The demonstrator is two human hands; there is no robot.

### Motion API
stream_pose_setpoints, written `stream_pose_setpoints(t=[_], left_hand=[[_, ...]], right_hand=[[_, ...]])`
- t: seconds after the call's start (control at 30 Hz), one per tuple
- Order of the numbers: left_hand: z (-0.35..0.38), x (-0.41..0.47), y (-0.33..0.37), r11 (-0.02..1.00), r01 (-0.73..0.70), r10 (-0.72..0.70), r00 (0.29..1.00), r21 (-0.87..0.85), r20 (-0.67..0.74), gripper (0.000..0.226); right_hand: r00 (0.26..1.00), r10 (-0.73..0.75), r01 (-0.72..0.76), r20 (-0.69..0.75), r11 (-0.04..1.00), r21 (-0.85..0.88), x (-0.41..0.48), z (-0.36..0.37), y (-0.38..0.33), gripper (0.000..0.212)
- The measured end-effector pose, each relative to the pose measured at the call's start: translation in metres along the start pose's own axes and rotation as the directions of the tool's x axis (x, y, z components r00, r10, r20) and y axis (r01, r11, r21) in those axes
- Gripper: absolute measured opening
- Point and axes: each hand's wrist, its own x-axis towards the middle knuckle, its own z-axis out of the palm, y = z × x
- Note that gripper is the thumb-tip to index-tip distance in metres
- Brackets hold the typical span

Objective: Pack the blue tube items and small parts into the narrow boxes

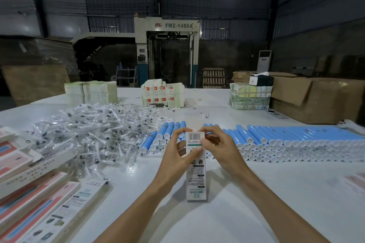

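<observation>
A narrow white box [196, 183] with a barcode at its top end stands upright on the white table [256, 193] in front of me. My left hand [177, 150] and my right hand [216, 144] both pinch its top end from either side. Behind it, blue tubes [286, 140] with white caps lie stacked in rows across the table. A big heap of small parts in clear wrappers [94, 134] lies to the left.
Packed narrow boxes [33, 203] with pink and blue print are piled at the near left. Stacks of flat cartons [90, 91] and printed boxes [164, 92] stand at the back. A large cardboard box [316, 98] sits at the far right.
</observation>
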Motion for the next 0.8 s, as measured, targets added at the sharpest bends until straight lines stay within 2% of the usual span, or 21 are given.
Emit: stream_pose_setpoints(t=[0.13, 0.23, 0.3, 0.43, 0.57, 0.63, 0.73, 0.8], left_hand=[[-0.003, 0.0, 0.002, 0.998, -0.004, 0.006, 0.999, 0.064, -0.034, 0.045], [-0.009, 0.003, 0.009, 1.0, -0.011, 0.011, 0.995, 0.002, -0.099, 0.024], [-0.013, 0.004, 0.013, 1.0, -0.008, 0.005, 0.987, -0.021, -0.161, 0.011], [-0.019, 0.005, 0.015, 1.0, 0.001, -0.003, 0.983, -0.014, -0.186, 0.009], [-0.018, 0.006, 0.015, 0.999, -0.038, 0.04, 0.986, 0.016, -0.164, 0.005], [-0.015, 0.005, 0.015, 0.997, -0.062, 0.069, 0.988, 0.049, -0.141, 0.006], [-0.01, 0.005, 0.013, 0.993, -0.068, 0.081, 0.987, 0.094, -0.137, 0.007], [-0.01, 0.005, 0.011, 0.994, -0.06, 0.074, 0.985, 0.089, -0.155, 0.006]], right_hand=[[1.0, -0.01, 0.01, -0.009, 0.999, -0.042, -0.001, -0.001, 0.003, 0.017], [0.999, -0.008, 0.011, 0.036, 0.996, -0.083, -0.003, -0.003, 0.006, 0.017], [0.998, 0.023, -0.018, 0.066, 0.997, -0.076, -0.003, -0.001, 0.008, 0.016], [0.998, 0.033, -0.033, 0.054, 0.999, 0.003, -0.007, 0.007, 0.0, 0.011], [0.988, 0.102, -0.081, -0.12, 0.983, 0.163, -0.01, 0.016, -0.017, 0.027], [0.972, 0.158, -0.123, -0.175, 0.973, 0.194, -0.007, 0.018, -0.022, 0.028], [0.965, 0.238, -0.212, -0.111, 0.955, 0.205, -0.003, 0.018, -0.026, 0.043], [0.969, 0.242, -0.228, -0.054, 0.955, 0.187, -0.004, 0.016, -0.026, 0.041]])
